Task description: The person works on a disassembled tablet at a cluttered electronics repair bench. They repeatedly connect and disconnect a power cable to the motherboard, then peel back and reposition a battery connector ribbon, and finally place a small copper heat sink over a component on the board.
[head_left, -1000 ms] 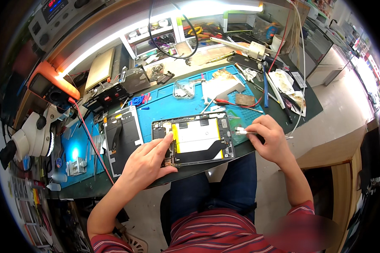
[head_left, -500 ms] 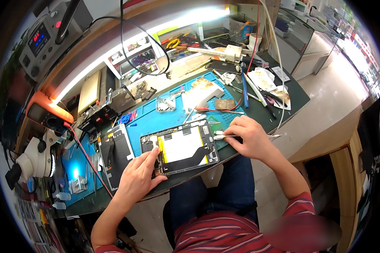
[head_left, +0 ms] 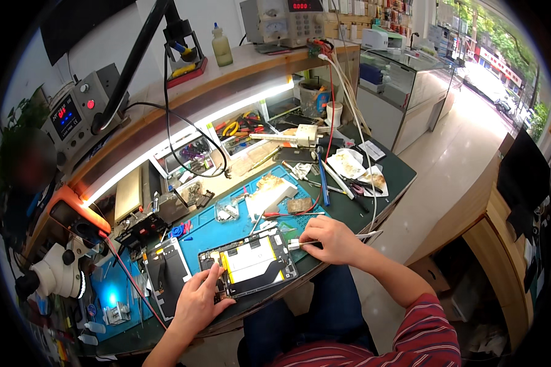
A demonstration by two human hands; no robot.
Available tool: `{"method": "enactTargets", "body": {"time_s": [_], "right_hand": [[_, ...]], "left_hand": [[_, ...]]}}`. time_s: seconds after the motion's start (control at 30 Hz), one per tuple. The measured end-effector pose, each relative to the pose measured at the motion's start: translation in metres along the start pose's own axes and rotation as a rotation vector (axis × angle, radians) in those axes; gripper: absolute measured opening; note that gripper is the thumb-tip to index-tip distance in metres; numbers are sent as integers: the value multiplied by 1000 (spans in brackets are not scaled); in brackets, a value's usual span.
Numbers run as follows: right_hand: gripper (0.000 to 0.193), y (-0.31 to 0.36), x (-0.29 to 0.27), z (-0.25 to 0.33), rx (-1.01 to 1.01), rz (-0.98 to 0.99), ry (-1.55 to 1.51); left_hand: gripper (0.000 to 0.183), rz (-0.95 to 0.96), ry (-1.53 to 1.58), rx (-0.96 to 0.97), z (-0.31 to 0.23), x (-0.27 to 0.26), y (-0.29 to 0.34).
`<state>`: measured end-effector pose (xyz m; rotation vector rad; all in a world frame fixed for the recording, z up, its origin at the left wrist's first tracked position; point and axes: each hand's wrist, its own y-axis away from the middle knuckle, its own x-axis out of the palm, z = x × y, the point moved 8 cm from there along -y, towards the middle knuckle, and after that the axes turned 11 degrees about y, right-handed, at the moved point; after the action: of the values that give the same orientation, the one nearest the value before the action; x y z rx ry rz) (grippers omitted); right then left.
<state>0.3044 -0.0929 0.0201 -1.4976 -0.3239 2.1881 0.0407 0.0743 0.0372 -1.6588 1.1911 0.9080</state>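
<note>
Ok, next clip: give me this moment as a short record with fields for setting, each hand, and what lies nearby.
setting: cluttered repair bench with a blue work mat
left hand: rests on the near left corner of an opened tablet
right hand: holds a thin white tool at the tablet's right edge
nearby: dark back cover left of the tablet; microscope at far left
</note>
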Motion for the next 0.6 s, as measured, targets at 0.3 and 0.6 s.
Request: {"method": "enactTargets", "body": {"time_s": [0.3,0.6], "right_hand": [[9,0,1,0,21,15,13],[10,1,1,-4,13,70,-59]], "left_hand": [[105,-7,-7,50,-1,0,3],[109,-2,-11,33,0,4,1]]}}
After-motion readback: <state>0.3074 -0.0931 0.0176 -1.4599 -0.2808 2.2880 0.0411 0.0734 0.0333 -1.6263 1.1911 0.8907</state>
